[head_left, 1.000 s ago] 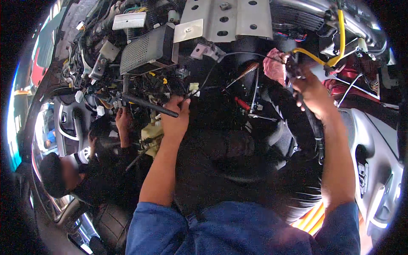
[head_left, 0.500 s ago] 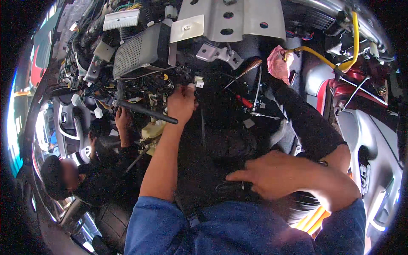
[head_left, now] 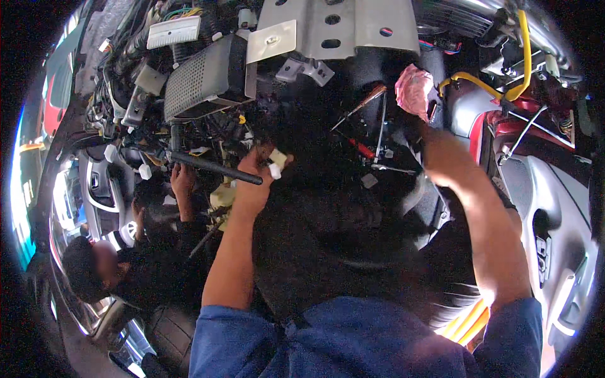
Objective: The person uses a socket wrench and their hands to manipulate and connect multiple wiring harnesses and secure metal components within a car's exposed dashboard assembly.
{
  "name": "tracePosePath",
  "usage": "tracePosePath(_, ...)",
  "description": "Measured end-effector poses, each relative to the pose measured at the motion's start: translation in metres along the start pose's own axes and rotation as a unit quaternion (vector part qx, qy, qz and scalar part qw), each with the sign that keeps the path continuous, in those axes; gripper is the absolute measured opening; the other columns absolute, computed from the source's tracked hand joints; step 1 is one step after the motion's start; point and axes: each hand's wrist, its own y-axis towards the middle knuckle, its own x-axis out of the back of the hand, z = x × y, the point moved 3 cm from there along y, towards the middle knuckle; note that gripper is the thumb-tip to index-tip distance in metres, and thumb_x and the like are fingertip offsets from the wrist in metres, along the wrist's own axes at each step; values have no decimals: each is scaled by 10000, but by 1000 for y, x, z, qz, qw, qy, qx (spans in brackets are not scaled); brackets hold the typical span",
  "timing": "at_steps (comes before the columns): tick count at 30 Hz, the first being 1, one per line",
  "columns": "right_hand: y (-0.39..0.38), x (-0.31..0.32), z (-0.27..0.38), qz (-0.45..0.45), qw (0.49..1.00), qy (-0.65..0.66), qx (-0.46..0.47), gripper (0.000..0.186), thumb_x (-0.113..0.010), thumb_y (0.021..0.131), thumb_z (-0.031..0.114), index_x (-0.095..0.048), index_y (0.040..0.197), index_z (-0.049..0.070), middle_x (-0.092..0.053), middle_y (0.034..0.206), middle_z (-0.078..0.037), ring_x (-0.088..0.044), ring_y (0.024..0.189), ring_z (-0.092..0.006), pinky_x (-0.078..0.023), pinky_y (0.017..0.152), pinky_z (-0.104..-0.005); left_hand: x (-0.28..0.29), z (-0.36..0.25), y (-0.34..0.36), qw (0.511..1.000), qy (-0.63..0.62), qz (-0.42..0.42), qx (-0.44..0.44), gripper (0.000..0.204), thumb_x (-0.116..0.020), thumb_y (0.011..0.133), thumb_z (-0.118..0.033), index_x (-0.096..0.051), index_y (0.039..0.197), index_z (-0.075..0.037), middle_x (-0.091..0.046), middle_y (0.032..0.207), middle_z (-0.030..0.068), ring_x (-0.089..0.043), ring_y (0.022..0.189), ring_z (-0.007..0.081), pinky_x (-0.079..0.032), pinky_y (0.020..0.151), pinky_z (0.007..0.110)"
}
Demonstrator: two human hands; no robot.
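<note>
My left hand (head_left: pixel 253 171) is raised among the wiring under the black perforated box (head_left: pixel 205 79). Its fingers are closed around a cream wiring connector (head_left: pixel 278 156), with a small white connector (head_left: pixel 275 171) against them. A dark bar (head_left: pixel 217 167) passes in front of that wrist. My right hand (head_left: pixel 444 156) reaches out on the right, just below a crumpled pink cloth-like thing (head_left: pixel 414 91). Its fingertips fade into a dark area, so their grip is hidden. Closest to it on the left lies a thin metal rod tool (head_left: pixel 381 129).
A screwdriver (head_left: pixel 370 97) and a red-handled tool (head_left: pixel 361 148) lie in the middle. The broad metal bracket (head_left: pixel 334 31) overhangs from the top. A yellow tube (head_left: pixel 524 57) bends at right. Another person's hand (head_left: pixel 183 181) works in the wiring at left, near a car seat (head_left: pixel 167 331).
My right hand has swung from the lower middle, finger extended, up and away toward the pink thing. My left hand has come slightly nearer and left, bringing the connector out into view.
</note>
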Motion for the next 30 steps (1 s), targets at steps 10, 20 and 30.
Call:
tracePosePath(10, -4, 53, -50, -155, 986, 38, -38, 378, -466, 834, 40, -421, 1193, -70, -594, 1010, -329, -621, 872, -472, -521, 777, -516, 11, 23, 4, 908, 376, 84, -168, 327, -611, 885, -248, -627, 1069, 21, -634, 1025, 225, -647, 940, 326, -528, 788, 413)
tracePosePath(20, -31, 70, -58, -246, 968, 20, -49, 619, -611, 865, 286, -408, 1383, 13, -597, 1115, -252, -629, 931, -317, -506, 761, -352, -54, -12, 49, 979, -92, 90, 159, 309, -568, 930, -226, -558, 1181, -47, -660, 1005, 145, -659, 887, 266, -554, 741, 371)
tracePosePath(30, -47, 90, -34, -214, 911, 321, -146, 629, -634, 884, 397, -398, 1400, 125, -587, 745, -35, -529, 567, -109, -457, 520, -263, -74, 20, 115, 807, -526, -26, 268, 178, -489, 966, -74, -505, 1090, 53, -615, 1028, 177, -637, 897, 282, -594, 773, 371)
